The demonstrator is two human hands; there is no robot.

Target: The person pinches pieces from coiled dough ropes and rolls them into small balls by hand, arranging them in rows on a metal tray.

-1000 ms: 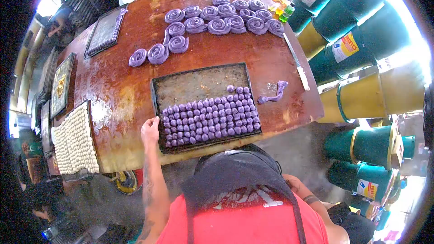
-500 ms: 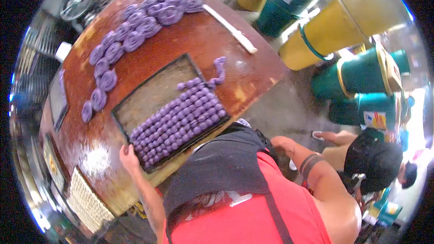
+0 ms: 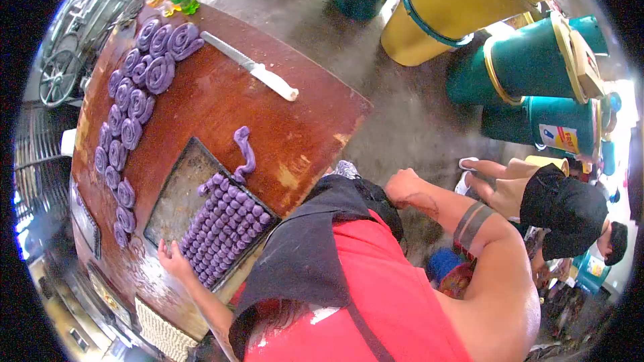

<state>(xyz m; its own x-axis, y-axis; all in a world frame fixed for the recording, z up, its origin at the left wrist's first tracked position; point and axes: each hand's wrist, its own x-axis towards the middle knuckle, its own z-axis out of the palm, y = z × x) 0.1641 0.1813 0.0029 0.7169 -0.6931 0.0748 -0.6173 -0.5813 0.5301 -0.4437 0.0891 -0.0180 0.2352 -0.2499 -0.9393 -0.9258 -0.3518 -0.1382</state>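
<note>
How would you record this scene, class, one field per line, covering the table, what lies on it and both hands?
Table: reddish brown
Tray: partly filled with purple balls
Strip: purple, by the tray
Coils: purple, grouped
Knife: serrated, white handle
Left hand: at tray's edge, fingers apart
Right hand: away from table

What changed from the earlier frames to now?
View swung right. Left hand, earlier on the tray's edge, now shows open fingers; seemingly let go. Right hand came out from the waist. Knife, purple coils and purple balls unmoved.
</note>
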